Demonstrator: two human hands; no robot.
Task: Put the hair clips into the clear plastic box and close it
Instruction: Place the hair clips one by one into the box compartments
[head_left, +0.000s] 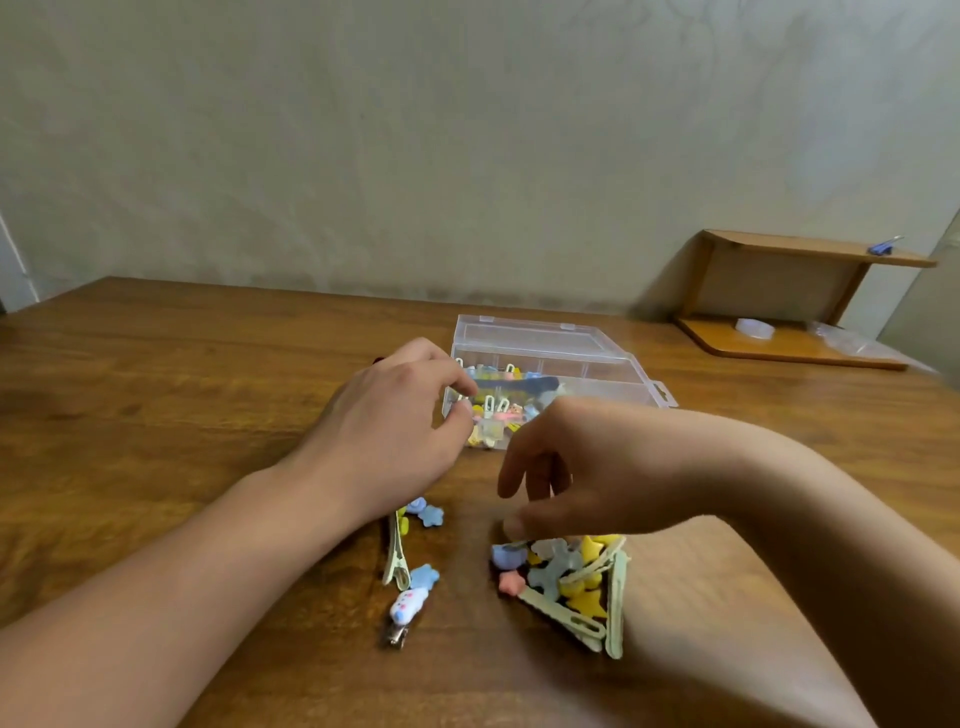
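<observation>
- Left hand (395, 415): fingers curled at the box's near-left corner; whether it held a clip could not be told.
- Loose clips (408, 577): lay on the worktop (156, 389) beneath the left wrist.
- Box (550, 374): lid open, clips inside.
- Right hand (566, 467): fingers pointed down, fingertips touching the clip pile (566, 582).

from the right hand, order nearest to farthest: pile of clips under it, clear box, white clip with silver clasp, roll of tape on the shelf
From the right hand, head view:
1. Pile of clips, under the fingertips.
2. Clear box and white clip: too close to call; box behind, clip front-left.
3. Roll of tape, far right.
</observation>
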